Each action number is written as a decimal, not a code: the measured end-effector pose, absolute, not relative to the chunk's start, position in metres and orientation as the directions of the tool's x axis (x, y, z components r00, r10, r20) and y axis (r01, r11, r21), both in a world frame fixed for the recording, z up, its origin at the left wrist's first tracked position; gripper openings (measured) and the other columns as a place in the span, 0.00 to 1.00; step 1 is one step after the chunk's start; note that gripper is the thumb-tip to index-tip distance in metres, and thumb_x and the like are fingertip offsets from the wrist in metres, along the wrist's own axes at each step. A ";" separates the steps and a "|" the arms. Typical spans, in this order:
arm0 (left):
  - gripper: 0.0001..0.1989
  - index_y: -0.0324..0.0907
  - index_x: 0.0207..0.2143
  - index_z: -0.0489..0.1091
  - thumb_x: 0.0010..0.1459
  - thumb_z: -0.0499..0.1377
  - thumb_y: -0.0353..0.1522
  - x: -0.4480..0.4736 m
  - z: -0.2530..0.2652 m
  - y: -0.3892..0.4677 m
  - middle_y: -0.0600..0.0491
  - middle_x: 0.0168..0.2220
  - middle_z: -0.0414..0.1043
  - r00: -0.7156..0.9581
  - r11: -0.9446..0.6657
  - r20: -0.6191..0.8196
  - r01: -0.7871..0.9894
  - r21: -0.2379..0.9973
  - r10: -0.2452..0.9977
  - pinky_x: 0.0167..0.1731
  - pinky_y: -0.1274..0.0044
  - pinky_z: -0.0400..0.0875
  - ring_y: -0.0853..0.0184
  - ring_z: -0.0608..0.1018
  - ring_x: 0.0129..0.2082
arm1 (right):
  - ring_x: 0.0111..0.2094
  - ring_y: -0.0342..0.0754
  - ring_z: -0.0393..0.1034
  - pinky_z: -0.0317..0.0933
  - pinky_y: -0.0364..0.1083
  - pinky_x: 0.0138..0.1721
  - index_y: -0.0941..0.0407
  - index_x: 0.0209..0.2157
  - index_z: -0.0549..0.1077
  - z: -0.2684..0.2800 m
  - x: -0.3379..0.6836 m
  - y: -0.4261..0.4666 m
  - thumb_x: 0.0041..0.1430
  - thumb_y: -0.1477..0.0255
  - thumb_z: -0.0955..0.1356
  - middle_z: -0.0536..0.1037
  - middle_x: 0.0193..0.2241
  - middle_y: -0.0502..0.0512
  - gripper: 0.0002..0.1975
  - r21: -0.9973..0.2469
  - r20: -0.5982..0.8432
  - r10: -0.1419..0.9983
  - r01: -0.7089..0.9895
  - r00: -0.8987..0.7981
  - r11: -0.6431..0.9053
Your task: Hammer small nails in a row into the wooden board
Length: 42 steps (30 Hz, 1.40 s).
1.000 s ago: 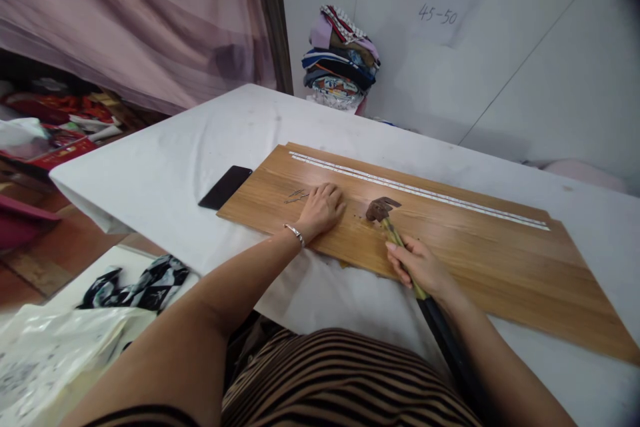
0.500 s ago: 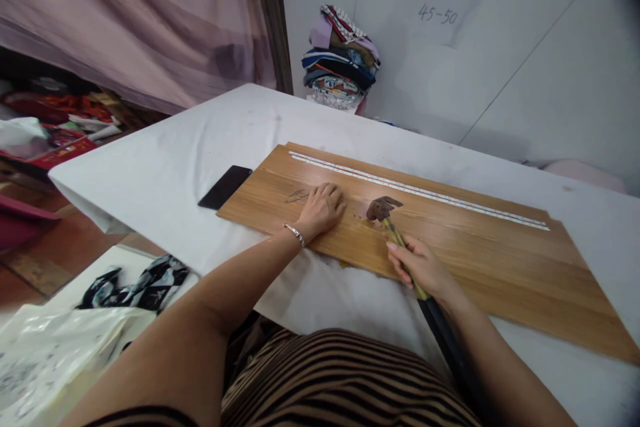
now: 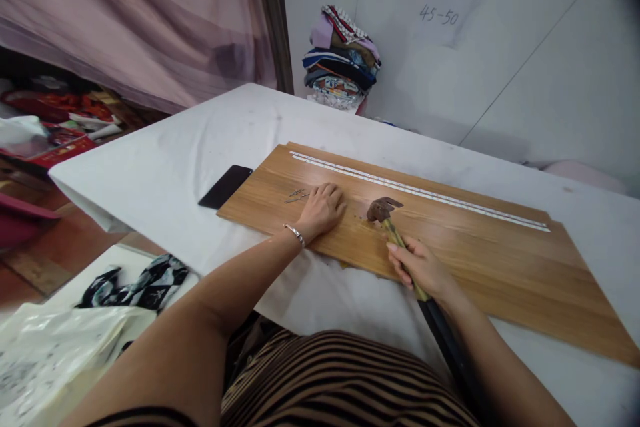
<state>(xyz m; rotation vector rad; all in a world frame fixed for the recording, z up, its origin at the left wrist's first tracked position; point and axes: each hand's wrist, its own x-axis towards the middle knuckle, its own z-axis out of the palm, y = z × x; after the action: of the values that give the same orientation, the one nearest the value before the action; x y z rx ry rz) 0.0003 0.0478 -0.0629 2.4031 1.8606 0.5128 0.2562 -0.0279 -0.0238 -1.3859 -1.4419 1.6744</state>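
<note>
A long wooden board [image 3: 480, 260] lies across the table, with a pair of white measuring strips [image 3: 415, 188] along its far side. My left hand [image 3: 324, 207] rests palm down on the board with its fingers laid out; its underside is hidden. Just left of its fingertips is a small bunch of loose nails [image 3: 296, 196]. My right hand [image 3: 420, 263] is wrapped round the yellow and black handle of a claw hammer [image 3: 384, 208]. The hammer's rusty head touches or hovers just over the board, beside a few small dark marks; I cannot tell which.
The table [image 3: 165, 147] has a white cover. A flat black object like a phone [image 3: 226, 187] lies at the board's left end. Folded clothes [image 3: 343, 60] are stacked by the wall behind. At lower left are a plastic bag [image 3: 65, 353] and a patterned cloth [image 3: 140, 283].
</note>
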 end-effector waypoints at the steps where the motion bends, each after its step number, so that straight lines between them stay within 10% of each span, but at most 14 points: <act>1: 0.12 0.44 0.50 0.74 0.69 0.55 0.36 0.000 -0.063 0.048 0.44 0.56 0.74 0.215 -0.270 0.225 0.929 0.252 0.950 0.62 0.61 0.64 0.54 0.71 0.60 | 0.11 0.38 0.52 0.49 0.40 0.12 0.51 0.30 0.63 -0.024 0.256 -0.028 0.53 0.47 0.71 0.62 0.14 0.39 0.23 -0.931 -0.353 0.874 0.219 -0.335 -0.292; 42: 0.12 0.42 0.49 0.73 0.70 0.54 0.36 0.001 -0.062 0.048 0.43 0.55 0.74 0.225 -0.276 0.225 0.933 0.231 0.948 0.62 0.62 0.64 0.53 0.71 0.60 | 0.10 0.38 0.52 0.49 0.39 0.12 0.52 0.33 0.65 -0.025 0.253 -0.028 0.53 0.48 0.71 0.63 0.13 0.38 0.22 -0.936 -0.342 0.874 0.211 -0.344 -0.283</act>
<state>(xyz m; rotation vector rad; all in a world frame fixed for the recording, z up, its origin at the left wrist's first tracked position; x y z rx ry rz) 0.0008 0.0477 -0.0619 2.4215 1.8606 0.5005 0.2531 -0.0280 -0.0247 -1.3663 -1.4455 1.6752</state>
